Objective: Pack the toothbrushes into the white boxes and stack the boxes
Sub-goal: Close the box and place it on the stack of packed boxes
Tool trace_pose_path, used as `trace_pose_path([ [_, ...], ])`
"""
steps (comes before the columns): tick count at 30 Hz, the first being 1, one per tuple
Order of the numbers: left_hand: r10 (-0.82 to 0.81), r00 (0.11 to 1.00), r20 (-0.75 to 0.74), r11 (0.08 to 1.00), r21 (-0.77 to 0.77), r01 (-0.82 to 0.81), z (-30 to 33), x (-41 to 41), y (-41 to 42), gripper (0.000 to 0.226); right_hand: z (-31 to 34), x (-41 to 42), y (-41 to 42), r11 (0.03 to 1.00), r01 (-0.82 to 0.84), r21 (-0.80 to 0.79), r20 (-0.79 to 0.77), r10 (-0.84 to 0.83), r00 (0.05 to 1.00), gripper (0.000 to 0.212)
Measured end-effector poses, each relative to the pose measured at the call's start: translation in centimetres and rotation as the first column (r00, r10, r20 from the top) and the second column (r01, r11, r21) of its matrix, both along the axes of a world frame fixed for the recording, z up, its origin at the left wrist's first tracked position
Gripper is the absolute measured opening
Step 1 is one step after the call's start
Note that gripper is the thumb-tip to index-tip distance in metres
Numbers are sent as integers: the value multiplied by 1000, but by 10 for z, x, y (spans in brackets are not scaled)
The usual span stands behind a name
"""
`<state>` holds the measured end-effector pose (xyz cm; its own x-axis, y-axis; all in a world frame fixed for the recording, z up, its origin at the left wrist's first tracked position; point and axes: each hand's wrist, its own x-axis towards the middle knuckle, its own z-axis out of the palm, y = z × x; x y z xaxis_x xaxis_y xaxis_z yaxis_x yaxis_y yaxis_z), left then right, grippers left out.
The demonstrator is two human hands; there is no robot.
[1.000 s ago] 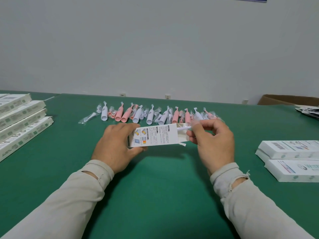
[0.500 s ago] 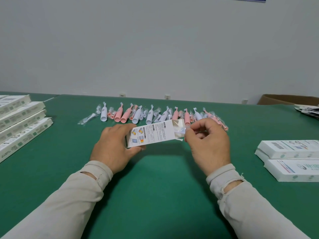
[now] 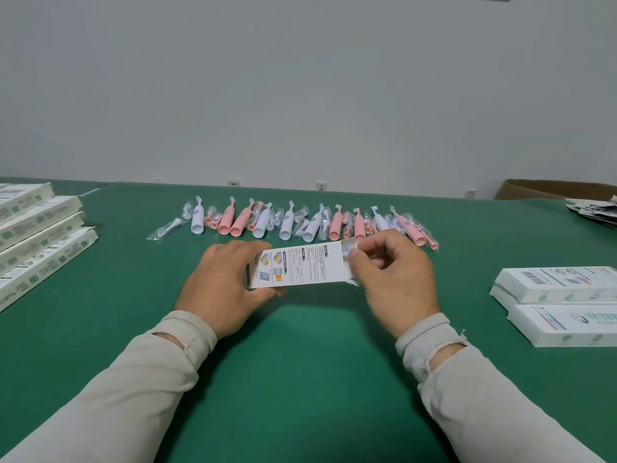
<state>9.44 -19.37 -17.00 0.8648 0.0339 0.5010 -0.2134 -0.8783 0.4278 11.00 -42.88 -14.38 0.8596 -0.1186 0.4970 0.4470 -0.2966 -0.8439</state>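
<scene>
The white box [image 3: 297,267] is held just above the green table [image 3: 300,345], between the two hands, with its long axis running left to right and its printed face turned up toward the camera. Its open end points to the right, where the flaps stand loose. The left hand [image 3: 223,282] grips the closed end, thumb under the near edge and fingers curled over the far edge. The right hand [image 3: 392,275] works at the open mouth, thumb and forefinger pinched together on something small and clear at the flap (a wrapped brush part, most likely, though it is too blurred to be sure).

Just beyond the fingertips lies the row of toothbrushes [image 3: 293,222], pink and white in clear wrappers, handles pointing toward the person and heads away. Many remain unpacked, so I judge the task well short of halfway. Well off to the right of the right hand sit finished boxes [image 3: 554,284], one resting partly on another; whether they are all filled cannot be told. Far to the left of the left hand lies a slanted pile of flat boxes [image 3: 40,235], apparently waiting their turn.
</scene>
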Motion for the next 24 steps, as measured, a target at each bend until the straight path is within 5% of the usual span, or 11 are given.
trace_pose_path([
  [8, -4, 1000, -2, 999, 32, 4, -3, 2, 2, 61, 3, -2, -7, 872, -441, -210, -217, 398, 891, 18],
  [13, -2, 1000, -6, 1000, -1, 2, -4, 3, 2, 60, 8, 3, -19, 951, -233, -202, -17, 234, 972, 27],
  [15, 5, 1000, -10, 1000, -3, -5, -4, 3, 4, 60, 10, 3, -28, 890, -177, -420, 34, 211, 977, 54],
  [18, 6, 1000, -12, 1000, -12, -7, -4, 3, 6, 58, 7, 4, -31, 721, -248, -646, -85, 256, 963, 85],
  [24, -5, 1000, -8, 1000, -25, 4, -3, 2, 6, 58, 0, 8, -27, 840, -193, -507, 6, 228, 974, 39],
])
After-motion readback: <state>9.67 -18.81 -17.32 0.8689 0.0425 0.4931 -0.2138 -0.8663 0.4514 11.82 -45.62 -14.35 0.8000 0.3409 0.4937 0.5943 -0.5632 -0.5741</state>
